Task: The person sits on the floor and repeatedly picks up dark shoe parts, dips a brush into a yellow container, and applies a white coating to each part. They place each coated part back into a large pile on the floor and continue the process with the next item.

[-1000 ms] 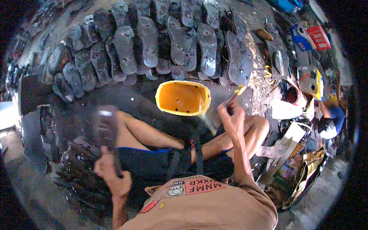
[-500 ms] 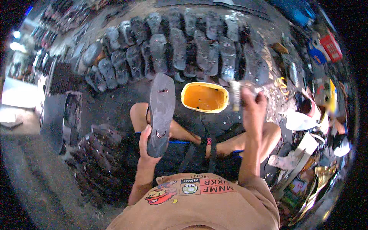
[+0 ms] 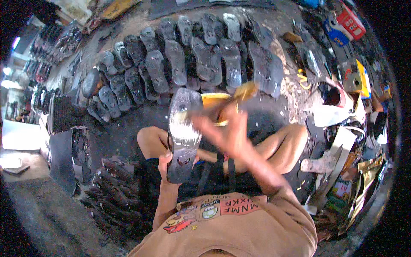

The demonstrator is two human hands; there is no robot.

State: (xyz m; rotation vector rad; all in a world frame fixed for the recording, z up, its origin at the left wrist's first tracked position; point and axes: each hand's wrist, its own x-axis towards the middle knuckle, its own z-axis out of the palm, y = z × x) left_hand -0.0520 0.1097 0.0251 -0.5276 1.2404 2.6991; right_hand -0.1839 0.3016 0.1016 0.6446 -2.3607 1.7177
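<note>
My left hand (image 3: 165,165) is closed around the heel end of a dark sandal sole (image 3: 186,147), held tilted up before me, with thumb and fingertips at its two edges. The sole's upper half shines with whitish, wet-looking streaks. My right hand (image 3: 227,132), smeared by motion, grips a brush (image 3: 246,91) with a yellowish-brown handle. The brush's other end lies across the upper part of the sole; its bristles are too blurred to make out. Behind the brush and sole stands a yellow container (image 3: 212,100), partly hidden by both.
Rows of dark sandal soles (image 3: 173,64) cover the ground ahead. A pile of dark sandals (image 3: 113,188) lies at my left, beside a dark sheet (image 3: 62,158). At right are a white shoe-last-like piece (image 3: 319,165), yellow-handled scissors (image 3: 304,79) and a red-and-blue box (image 3: 344,28).
My right hand has swung left with the brush, from beyond the container onto the sole. The sole's dull upper surface now looks wet and shiny. The view has shifted slightly.
</note>
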